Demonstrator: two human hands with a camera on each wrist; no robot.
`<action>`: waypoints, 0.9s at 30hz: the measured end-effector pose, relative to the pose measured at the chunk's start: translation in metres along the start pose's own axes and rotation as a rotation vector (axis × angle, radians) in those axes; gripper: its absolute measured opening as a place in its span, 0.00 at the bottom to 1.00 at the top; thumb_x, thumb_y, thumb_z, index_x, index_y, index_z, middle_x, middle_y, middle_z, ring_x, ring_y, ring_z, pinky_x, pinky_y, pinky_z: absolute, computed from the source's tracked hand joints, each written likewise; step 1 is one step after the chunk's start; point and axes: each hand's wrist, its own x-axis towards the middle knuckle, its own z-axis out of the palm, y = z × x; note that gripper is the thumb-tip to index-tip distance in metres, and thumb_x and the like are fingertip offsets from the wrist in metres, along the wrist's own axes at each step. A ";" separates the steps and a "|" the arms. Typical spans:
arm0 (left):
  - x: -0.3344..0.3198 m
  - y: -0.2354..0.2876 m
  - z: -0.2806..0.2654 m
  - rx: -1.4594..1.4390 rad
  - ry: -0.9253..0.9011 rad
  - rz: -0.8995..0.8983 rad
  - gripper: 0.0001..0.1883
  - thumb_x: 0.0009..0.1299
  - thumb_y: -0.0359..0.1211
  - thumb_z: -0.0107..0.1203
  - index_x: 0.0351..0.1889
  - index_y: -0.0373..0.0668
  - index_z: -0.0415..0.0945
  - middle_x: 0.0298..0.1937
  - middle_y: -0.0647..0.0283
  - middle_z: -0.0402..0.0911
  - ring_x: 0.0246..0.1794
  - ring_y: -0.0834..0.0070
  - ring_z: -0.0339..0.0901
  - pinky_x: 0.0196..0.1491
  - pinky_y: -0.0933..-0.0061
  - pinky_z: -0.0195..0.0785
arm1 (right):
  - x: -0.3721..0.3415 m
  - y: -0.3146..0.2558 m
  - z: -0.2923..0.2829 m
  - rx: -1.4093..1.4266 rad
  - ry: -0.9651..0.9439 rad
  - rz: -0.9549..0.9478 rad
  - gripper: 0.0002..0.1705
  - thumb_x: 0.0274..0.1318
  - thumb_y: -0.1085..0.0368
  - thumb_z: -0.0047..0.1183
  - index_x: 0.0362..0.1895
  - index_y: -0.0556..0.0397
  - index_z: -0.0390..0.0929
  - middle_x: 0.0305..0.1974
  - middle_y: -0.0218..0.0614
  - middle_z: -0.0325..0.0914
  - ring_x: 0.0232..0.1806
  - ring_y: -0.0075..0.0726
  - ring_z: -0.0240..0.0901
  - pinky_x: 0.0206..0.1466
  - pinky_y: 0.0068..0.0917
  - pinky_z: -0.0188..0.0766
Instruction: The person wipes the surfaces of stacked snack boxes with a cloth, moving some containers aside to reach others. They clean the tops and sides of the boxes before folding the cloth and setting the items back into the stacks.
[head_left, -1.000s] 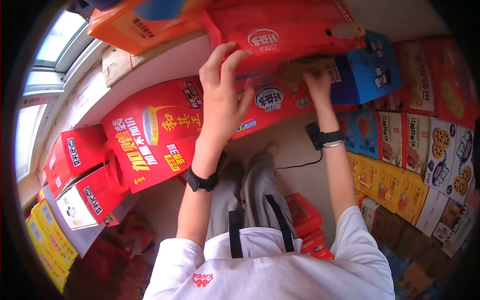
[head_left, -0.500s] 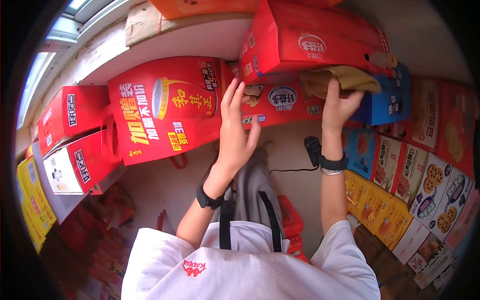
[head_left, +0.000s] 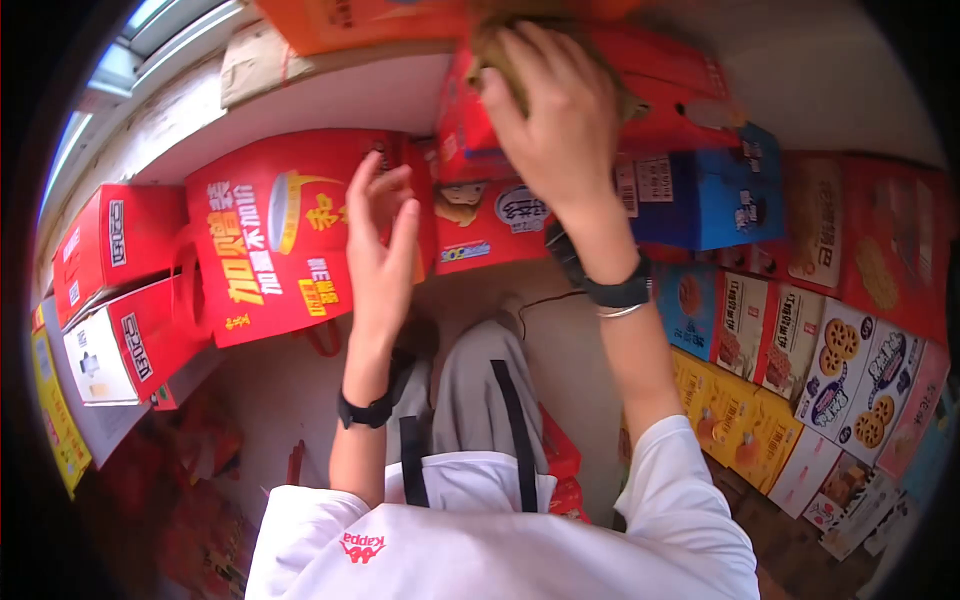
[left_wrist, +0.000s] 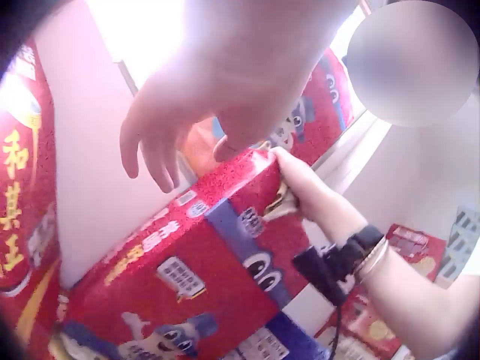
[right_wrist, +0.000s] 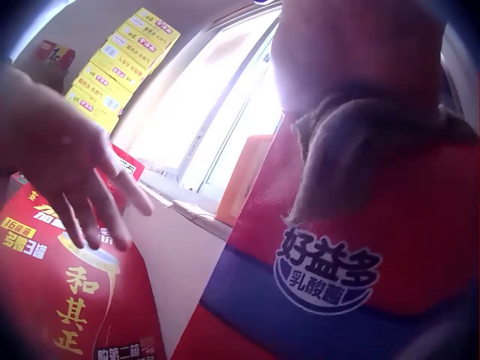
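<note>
In the head view my right hand [head_left: 575, 130] holds a brownish-olive cloth [head_left: 500, 60] against a red carton [head_left: 670, 90] at the top of the stack. The right wrist view shows the cloth [right_wrist: 352, 150] bunched under that hand, over the carton's red face. My left hand [head_left: 382, 260] holds nothing; its fingers are spread and relaxed in front of a large red drink carton [head_left: 240, 260] with a can picture. Seen from the left wrist, the right hand [left_wrist: 300, 176] is at the upper carton's edge.
A second red carton [head_left: 485, 225] and a blue box [head_left: 715, 200] sit below the upper carton. Red-and-white boxes [head_left: 125, 235] stand at left, near a window. Biscuit boxes [head_left: 860, 360] and yellow boxes [head_left: 735, 420] line the right side. An orange box [head_left: 370, 25] is at the back.
My right hand has carried the cloth from the upper carton's lower front edge up and leftward onto the carton. The left hand, earlier up by that carton, has moved down and left.
</note>
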 end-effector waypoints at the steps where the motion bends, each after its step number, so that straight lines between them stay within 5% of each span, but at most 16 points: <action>1: 0.007 0.014 0.006 -0.009 -0.023 0.022 0.25 0.67 0.27 0.46 0.62 0.40 0.55 0.54 0.55 0.68 0.54 0.70 0.66 0.55 0.71 0.59 | 0.000 -0.001 -0.001 -0.013 -0.005 0.011 0.19 0.46 0.57 0.51 0.41 0.55 0.74 0.45 0.39 0.72 0.49 0.45 0.65 0.50 0.40 0.60; 6: 0.048 0.052 0.059 0.052 -0.037 0.327 0.26 0.65 0.30 0.50 0.61 0.38 0.56 0.58 0.54 0.64 0.56 0.67 0.64 0.57 0.69 0.56 | -0.002 0.020 -0.023 0.114 -0.121 0.037 0.20 0.46 0.58 0.51 0.45 0.53 0.74 0.47 0.41 0.70 0.51 0.47 0.64 0.54 0.41 0.60; 10: 0.056 0.045 0.083 0.459 -0.012 0.511 0.18 0.65 0.25 0.45 0.54 0.36 0.65 0.59 0.50 0.60 0.61 0.60 0.59 0.60 0.64 0.54 | -0.008 0.057 -0.035 0.038 -0.090 0.083 0.19 0.46 0.60 0.51 0.45 0.52 0.74 0.48 0.39 0.70 0.52 0.45 0.64 0.55 0.41 0.60; 18: 0.052 0.018 0.101 0.315 0.166 0.521 0.22 0.64 0.26 0.31 0.55 0.35 0.65 0.62 0.53 0.61 0.66 0.64 0.53 0.64 0.66 0.48 | -0.010 0.049 -0.025 -0.036 0.001 0.118 0.19 0.41 0.61 0.53 0.41 0.51 0.75 0.45 0.35 0.71 0.50 0.45 0.64 0.55 0.40 0.59; 24: 0.055 0.013 0.103 0.291 0.205 0.543 0.22 0.64 0.28 0.30 0.55 0.32 0.64 0.62 0.52 0.61 0.64 0.64 0.56 0.64 0.65 0.50 | -0.019 0.056 -0.025 0.157 0.114 -0.006 0.11 0.32 0.60 0.57 0.25 0.48 0.75 0.33 0.29 0.71 0.35 0.37 0.66 0.39 0.34 0.63; 26: 0.050 0.016 0.105 0.259 0.217 0.473 0.22 0.63 0.28 0.32 0.54 0.33 0.65 0.62 0.50 0.60 0.64 0.62 0.56 0.63 0.65 0.49 | -0.022 0.057 -0.031 0.300 0.021 -0.090 0.11 0.28 0.59 0.58 0.17 0.46 0.69 0.26 0.29 0.66 0.28 0.35 0.63 0.29 0.32 0.60; 27: 0.048 0.015 0.106 0.259 0.229 0.450 0.21 0.64 0.29 0.32 0.55 0.34 0.64 0.62 0.50 0.59 0.63 0.62 0.57 0.63 0.66 0.50 | -0.022 0.058 -0.026 0.335 0.155 -0.120 0.14 0.27 0.58 0.57 0.13 0.46 0.64 0.20 0.29 0.60 0.21 0.33 0.58 0.22 0.30 0.56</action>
